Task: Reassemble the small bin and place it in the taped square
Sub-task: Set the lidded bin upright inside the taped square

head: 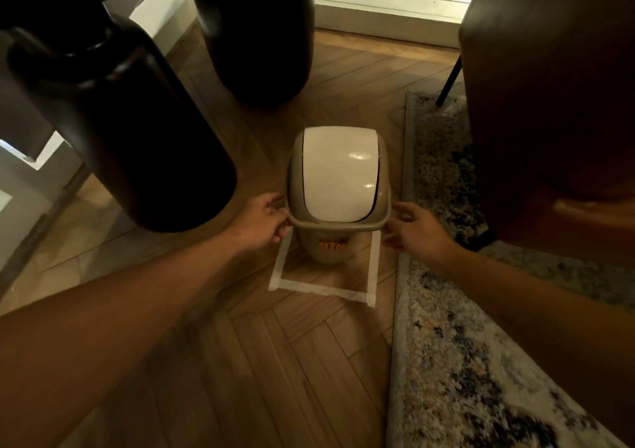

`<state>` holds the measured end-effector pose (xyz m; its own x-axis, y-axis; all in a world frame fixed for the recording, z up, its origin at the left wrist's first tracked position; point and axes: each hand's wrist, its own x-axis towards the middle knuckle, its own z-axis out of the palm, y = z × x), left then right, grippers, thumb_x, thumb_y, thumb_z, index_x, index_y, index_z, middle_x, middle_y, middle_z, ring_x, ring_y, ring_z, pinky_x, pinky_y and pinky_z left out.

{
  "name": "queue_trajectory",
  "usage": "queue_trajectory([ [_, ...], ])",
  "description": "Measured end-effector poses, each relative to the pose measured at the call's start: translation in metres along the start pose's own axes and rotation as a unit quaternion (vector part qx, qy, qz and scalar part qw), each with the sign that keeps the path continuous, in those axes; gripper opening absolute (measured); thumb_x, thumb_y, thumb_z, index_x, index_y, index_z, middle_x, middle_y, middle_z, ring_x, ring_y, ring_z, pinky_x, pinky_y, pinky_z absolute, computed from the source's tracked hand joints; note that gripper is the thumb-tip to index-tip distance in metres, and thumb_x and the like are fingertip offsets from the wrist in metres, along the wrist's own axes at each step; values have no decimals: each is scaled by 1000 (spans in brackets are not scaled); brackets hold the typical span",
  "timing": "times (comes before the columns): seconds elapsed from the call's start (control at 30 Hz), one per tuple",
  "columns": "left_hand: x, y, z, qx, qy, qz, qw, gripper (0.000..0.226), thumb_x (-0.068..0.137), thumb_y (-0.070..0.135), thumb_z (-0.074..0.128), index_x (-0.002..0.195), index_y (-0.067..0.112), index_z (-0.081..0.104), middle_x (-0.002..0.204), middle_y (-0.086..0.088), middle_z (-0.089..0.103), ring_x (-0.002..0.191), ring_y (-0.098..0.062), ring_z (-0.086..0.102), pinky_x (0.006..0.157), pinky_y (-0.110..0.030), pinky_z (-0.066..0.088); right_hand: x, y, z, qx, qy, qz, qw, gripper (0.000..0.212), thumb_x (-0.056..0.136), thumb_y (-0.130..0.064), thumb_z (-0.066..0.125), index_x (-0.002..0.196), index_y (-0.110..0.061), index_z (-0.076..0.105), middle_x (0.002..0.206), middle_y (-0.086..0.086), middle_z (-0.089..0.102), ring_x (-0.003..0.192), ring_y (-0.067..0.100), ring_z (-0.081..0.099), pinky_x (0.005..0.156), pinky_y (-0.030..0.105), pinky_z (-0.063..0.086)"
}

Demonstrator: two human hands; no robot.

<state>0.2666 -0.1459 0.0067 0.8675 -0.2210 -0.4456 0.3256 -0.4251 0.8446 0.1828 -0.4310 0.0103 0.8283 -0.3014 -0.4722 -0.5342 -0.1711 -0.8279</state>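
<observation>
The small beige bin (326,248) stands upright on the wooden floor inside the white taped square (323,289), toward its far side. Its beige top frame with the white swing lid (338,172) sits on the bin. My left hand (263,219) grips the left edge of the rim with fingers curled on it. On the other side my right hand (415,229) is beside the right edge of the rim, fingers apart, just touching or barely off it.
Two big dark rounded objects (137,121) (257,35) stand to the left and behind the bin. A patterned rug (464,344) lies along the right. A brown chair (549,104) looms at the right, with a thin black leg (450,76).
</observation>
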Motion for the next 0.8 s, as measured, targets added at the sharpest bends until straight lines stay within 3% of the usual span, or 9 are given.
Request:
queue_trajectory([
  [0.13, -12, -8, -1, 80, 3, 12, 997, 57, 101, 18, 57, 154, 20, 36, 97, -14, 73, 74, -26, 69, 65, -36, 59, -13, 6, -11, -4, -9, 14, 1000, 46, 103, -8, 59, 148, -14, 46, 91, 12, 73, 50, 9, 68, 46, 20, 55],
  [0.23, -14, -6, 1, 89, 9, 19, 996, 59, 100, 20, 60, 154, 20, 36, 97, -15, 74, 89, -36, 73, 78, -48, 60, -15, 6, -16, -16, -11, 4, 1000, 50, 102, -13, 62, 149, -19, 46, 99, 8, 75, 63, 13, 72, 57, 26, 57],
  [0.37, -15, 1, 4, 67, 16, 15, 997, 60, 99, 16, 61, 154, 14, 37, 97, -16, 74, 94, -39, 72, 80, -49, 60, -14, 0, -13, 7, -20, -11, 1000, 60, 100, -16, 65, 154, -21, 39, 109, 6, 72, 68, 12, 75, 67, 30, 60],
  [0.47, -18, 3, 1, 80, 18, 13, 997, 61, 99, 16, 61, 155, 16, 35, 95, -11, 74, 89, -32, 74, 82, -49, 61, -16, -6, -8, 18, -31, -5, 999, 58, 100, -16, 66, 152, -21, 41, 110, 7, 72, 65, 9, 75, 68, 32, 60],
  [0.6, -29, 4, 9, 87, 7, 23, 996, 59, 100, 14, 59, 154, 16, 37, 92, -7, 73, 74, -16, 71, 71, -34, 60, -31, 2, -15, 27, -29, 15, 999, 53, 101, -15, 63, 150, -18, 41, 100, 7, 75, 63, 10, 75, 70, 36, 60],
  [0.73, -34, -1, 11, 77, 5, 27, 997, 60, 100, 12, 60, 154, 15, 36, 91, -14, 71, 75, -19, 68, 77, -44, 59, -41, 11, -18, 20, -47, 19, 999, 54, 100, -14, 66, 149, -15, 43, 93, 7, 76, 67, 14, 75, 82, 45, 60],
  [0.8, -36, -4, 10, 83, 6, 34, 996, 59, 99, 12, 60, 154, 16, 37, 90, -14, 71, 77, -20, 68, 76, -41, 59, -42, 14, -19, -13, -51, 3, 999, 56, 99, -15, 67, 150, -14, 43, 97, 6, 76, 75, 16, 75, 78, 41, 60],
])
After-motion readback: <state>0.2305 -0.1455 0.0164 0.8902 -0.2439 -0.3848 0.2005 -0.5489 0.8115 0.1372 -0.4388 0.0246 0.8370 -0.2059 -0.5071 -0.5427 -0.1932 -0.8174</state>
